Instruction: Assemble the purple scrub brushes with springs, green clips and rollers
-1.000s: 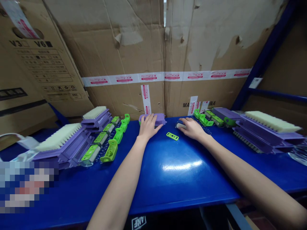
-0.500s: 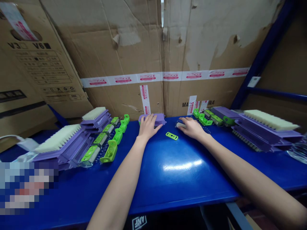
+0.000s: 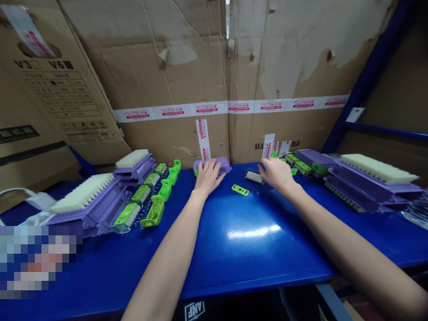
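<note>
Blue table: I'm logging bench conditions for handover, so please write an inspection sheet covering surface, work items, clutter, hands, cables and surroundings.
Surface: blue table, glossy, with bright glare near the middle.
Work items: purple part under the left hand; clear case with a pale insert; green slotted plate lying between them, nearer the person.
Clutter: pale-topped purple stacks at both sides; green brackets in a row on the left; lower-left patch pixelated.
Left hand: fingers spread over the purple part.
Right hand: curled beside the clear case; grip unclear.
Cables: white cable at far left.
Surroundings: cardboard behind; blue frame at right.
</note>
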Demonstrator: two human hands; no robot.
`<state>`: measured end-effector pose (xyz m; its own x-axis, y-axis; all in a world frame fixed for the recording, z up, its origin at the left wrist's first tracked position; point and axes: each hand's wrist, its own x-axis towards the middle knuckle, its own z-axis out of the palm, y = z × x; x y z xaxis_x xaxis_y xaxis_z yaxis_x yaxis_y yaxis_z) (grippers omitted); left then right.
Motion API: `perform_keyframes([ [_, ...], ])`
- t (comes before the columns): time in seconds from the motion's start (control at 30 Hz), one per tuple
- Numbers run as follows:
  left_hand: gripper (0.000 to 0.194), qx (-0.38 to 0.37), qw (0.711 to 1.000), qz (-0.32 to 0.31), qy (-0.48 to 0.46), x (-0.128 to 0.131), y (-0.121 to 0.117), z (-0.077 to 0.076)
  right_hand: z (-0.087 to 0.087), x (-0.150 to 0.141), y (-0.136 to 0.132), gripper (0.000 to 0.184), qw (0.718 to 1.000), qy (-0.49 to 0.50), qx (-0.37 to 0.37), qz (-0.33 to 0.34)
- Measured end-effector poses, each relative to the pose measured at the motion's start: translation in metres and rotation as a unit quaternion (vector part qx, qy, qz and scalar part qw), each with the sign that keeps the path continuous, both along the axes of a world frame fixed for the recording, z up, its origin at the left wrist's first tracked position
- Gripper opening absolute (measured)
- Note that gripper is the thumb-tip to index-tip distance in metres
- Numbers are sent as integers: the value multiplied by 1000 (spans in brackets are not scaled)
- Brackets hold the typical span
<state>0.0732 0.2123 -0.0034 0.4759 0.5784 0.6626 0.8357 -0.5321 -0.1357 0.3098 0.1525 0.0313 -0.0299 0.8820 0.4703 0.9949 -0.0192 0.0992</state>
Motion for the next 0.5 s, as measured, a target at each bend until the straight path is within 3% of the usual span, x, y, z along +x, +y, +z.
perform_keyframes([
  [0.1,35,23,998,-54,35,8,-9,10,6,16,0,33,994,29,-19,-99],
  [0.23,42,7,985,-121,121,27,-21,15,6,36,2,33,979,56,-84,-175],
  [0.33,46,-29,972,-148,178,40,-29,10,5,42,3,35,972,66,-117,-195],
  [0.5,55,-106,970,-123,180,51,-37,7,4,41,2,37,964,66,-168,-194],
])
